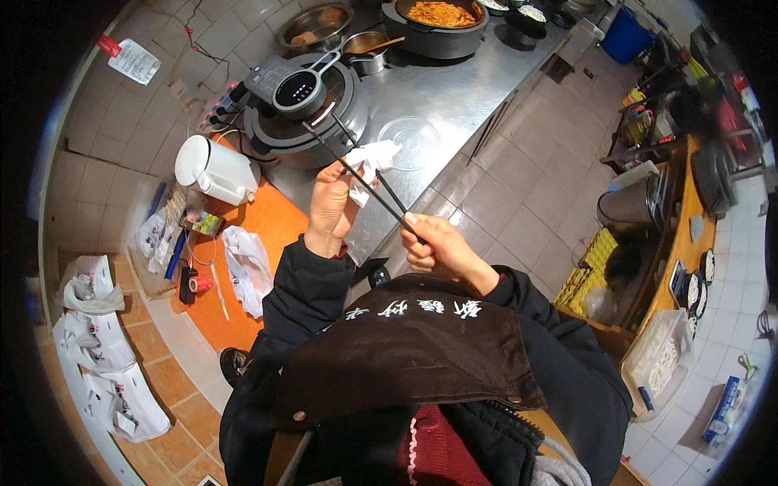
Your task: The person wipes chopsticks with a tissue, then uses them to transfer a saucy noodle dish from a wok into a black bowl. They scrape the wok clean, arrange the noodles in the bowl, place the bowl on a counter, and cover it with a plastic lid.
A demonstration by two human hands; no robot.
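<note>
My right hand (pixel 444 246) is closed around the lower ends of a pair of long black chopsticks (pixel 361 180). Their other ends point up and left, slightly apart. A crumpled white tissue (pixel 378 155) is pinched in my left hand (pixel 331 204), against the middle of the chopsticks. Whether it wraps one stick or both, I cannot tell. Just beyond the tips stands a round dark electric cooker (pixel 344 121), with a smaller round grey device with a lit display (pixel 298 91) on top. A clear round plastic lid (pixel 408 143) lies on the steel counter (pixel 454 105) beyond the tissue.
A white jug (pixel 217 168) and a white plastic bag (pixel 247 267) rest on the orange surface at left. Farther back are a steel pot with a spoon (pixel 366 52), a metal bowl (pixel 316 26) and a large pan of reddish food (pixel 442 14). Shelving (pixel 674 235) lines the right.
</note>
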